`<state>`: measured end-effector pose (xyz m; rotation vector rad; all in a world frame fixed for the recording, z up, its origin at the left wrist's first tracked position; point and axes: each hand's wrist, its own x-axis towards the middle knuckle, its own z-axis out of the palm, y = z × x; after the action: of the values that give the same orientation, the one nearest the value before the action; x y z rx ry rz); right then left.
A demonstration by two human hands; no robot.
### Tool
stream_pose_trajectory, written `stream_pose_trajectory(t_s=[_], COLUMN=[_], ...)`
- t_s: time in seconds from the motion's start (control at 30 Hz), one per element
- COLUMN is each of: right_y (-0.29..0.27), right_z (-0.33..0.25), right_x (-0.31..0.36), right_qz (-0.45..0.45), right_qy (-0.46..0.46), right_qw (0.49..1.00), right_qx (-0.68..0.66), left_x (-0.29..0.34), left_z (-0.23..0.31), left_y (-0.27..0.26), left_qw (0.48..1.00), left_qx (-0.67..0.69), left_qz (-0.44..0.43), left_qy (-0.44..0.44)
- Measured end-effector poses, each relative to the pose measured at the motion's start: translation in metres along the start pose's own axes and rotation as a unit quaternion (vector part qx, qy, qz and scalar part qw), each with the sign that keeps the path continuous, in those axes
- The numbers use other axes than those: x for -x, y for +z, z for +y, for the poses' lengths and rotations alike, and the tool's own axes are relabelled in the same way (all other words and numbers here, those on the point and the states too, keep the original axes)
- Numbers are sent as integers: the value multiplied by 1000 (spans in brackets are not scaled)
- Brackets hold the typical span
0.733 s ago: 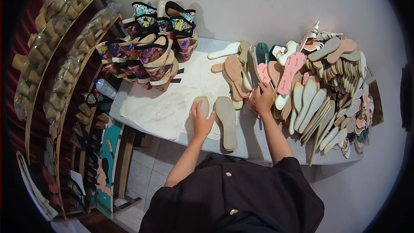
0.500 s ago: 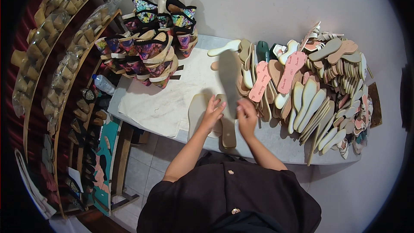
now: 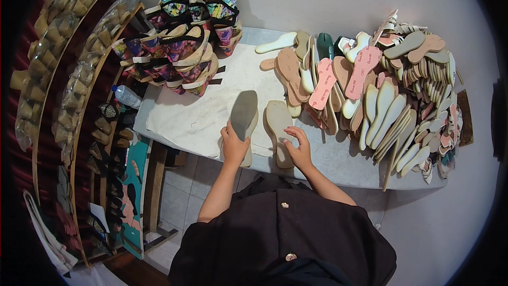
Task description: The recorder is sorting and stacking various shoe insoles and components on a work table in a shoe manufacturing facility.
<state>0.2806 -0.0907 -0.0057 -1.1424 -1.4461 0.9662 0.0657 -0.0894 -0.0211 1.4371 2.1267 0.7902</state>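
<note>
My left hand [image 3: 233, 144] is closed round a grey shoe sole [image 3: 244, 109], which stands slightly tilted. Under it, partly hidden, a paler sole [image 3: 247, 158] lies near the table's front edge. A second grey-beige sole [image 3: 277, 119] lies flat on the table, just right of that one. My right hand [image 3: 299, 148] is at this sole's right edge, thumb and fingers apart, holding nothing. Whether its fingertips touch the sole I cannot tell.
Patterned wedge sandals [image 3: 185, 53] are stacked at the table's back left. Pink insoles [image 3: 321, 83], white soles [image 3: 389, 119] and beige pieces crowd the right side. A white cloth [image 3: 182, 122] covers part of the table [image 3: 333, 172]. Shelves with wooden shoe forms [image 3: 79, 79] rise at left.
The grey sole, upright and blurred between my hands before, is now lower and to the left in my left hand. My right hand has let go of it and opened by the right-hand sole.
</note>
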Motion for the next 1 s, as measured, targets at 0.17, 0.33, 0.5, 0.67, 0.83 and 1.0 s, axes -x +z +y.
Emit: stream_pose_trajectory(t_s=[0.17, 0.33, 0.5, 0.67, 0.83, 1.0], right_y=[2, 3, 6, -4, -24, -52], right_z=[8, 11, 15, 17, 30, 8], right_x=[8, 10, 4, -48, -131, -158], right_qz=[4, 1, 0, -25, 131, -36], right_qy=[13, 22, 44, -54, -135, 0], right_qw=[1000, 1000, 999, 983, 855, 826], right_qx=[2, -15, -23, 175, 483, 562], left_x=[8, 16, 18, 13, 15, 15], left_z=[-11, -9, -6, -5, -29, -3], left_y=[16, 23, 33, 42, 67, 39], left_qw=[998, 990, 987, 982, 976, 984], left_qx=[-67, -131, -162, -187, -209, -169], left_qz=[0, 25, 18, -8, 58, -27], left_qy=[13, 37, 4, -29, 26, -49])
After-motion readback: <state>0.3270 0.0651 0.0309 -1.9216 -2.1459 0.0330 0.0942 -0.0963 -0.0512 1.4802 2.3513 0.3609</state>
